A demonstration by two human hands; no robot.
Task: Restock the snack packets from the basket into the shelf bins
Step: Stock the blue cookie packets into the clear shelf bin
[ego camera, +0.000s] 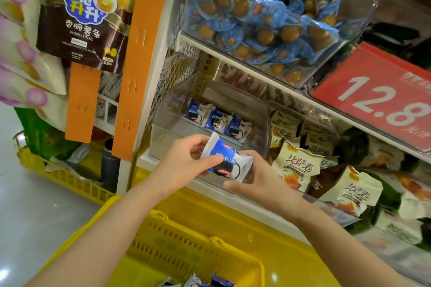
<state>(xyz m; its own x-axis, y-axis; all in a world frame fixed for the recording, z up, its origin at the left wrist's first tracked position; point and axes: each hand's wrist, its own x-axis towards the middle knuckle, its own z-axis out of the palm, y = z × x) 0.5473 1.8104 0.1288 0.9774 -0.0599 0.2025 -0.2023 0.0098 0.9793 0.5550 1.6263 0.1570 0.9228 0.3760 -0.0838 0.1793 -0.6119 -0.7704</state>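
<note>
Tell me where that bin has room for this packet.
The clear bin has bare floor in front, between its front wall and the three packets lined along the back. The pizza-roll bin beside it is crowded. Both hands, left and right, hold the packet.

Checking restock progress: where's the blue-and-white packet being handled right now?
Centre of the head view, the blue-and-white packet is held by the left hand and right hand, at the clear bin's front edge.

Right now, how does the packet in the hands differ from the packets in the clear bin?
The held packet is gripped by both hands, left hand and right hand, before the clear bin. The bin packets stand in a row at its back. All share the blue-and-white wrapper.
</note>
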